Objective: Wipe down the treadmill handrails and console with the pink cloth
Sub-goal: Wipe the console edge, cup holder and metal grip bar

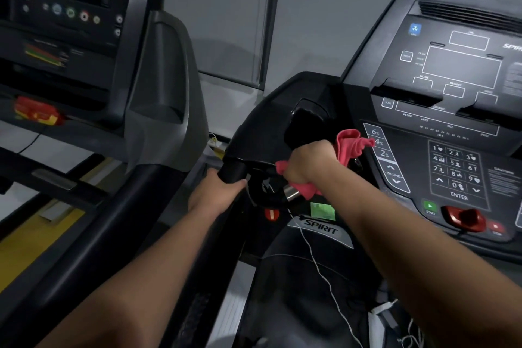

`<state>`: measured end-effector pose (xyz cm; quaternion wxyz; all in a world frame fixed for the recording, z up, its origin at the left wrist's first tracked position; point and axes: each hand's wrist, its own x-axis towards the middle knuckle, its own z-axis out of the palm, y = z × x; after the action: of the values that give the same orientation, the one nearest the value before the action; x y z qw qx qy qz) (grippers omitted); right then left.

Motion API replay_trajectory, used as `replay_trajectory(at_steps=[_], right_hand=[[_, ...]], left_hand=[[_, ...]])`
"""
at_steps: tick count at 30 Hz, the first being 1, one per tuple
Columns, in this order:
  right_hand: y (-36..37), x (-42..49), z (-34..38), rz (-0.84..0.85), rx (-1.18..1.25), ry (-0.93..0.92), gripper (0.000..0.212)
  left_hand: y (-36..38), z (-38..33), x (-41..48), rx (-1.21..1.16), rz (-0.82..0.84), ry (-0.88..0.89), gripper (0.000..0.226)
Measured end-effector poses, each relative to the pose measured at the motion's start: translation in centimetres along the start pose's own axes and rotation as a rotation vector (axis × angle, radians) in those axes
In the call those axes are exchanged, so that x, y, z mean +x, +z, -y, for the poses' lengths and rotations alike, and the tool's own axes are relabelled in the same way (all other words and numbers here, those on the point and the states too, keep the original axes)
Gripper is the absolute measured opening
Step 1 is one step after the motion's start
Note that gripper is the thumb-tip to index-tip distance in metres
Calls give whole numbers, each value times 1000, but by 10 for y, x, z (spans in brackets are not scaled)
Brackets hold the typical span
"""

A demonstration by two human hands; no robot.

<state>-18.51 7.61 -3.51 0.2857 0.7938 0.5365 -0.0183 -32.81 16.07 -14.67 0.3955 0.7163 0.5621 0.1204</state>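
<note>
Both of our hands are on the near-left corner of the treadmill. Our left hand (217, 195) is wrapped round the black side handrail (233, 171), fingers curled over its top. Just to the right, our right hand (306, 162) is clenched on the pink cloth (351, 145), which is bunched in the fist and pressed round the short inner grip (292, 192). A little of the grip's bright metal shows below the knuckles. One loose fold of cloth sticks out to the right, very near the incline keys (381, 147) at the left edge of the console (463, 70).

We judge that the wiping is on the grips and the console face is not yet done.

That stray fold is our main worry. If we swing the cloth right without gathering it, it may drag over the incline keys or, nearer, the green start button (429, 206) and set something off. A thin white cord (317, 263) hangs below our right forearm, and a careless sweep could snag it. With the cloth so tightly balled, we may also rub only a narrow strip and miss the underside of the grip.
</note>
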Motion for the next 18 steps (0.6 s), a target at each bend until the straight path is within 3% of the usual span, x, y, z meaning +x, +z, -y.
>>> replay_trajectory(at_steps=[2,4,8,11,13,16,18], right_hand=[[1,1,8,13,14,-6,29],[7,-3,22,-77,-8,-34,41],[35,-14,46,-388,19,-94,48],[64,-20,42,-673,-158,-214,32],[78,-25,32,-801,-216,-331,37],[73,-30,22,-762,-227,-369,35],[55,-30,20,-613,-201,-287,29]], left_hand=[[0,-1,1,-13,14,-5,66],[0,-2,2,-17,23,-15,67],[1,-3,3,-3,18,-33,68],[2,-2,4,-1,7,-26,64],[2,-1,4,11,-1,-24,63],[2,-3,3,25,-2,-22,64],[1,-3,2,21,7,-26,66]])
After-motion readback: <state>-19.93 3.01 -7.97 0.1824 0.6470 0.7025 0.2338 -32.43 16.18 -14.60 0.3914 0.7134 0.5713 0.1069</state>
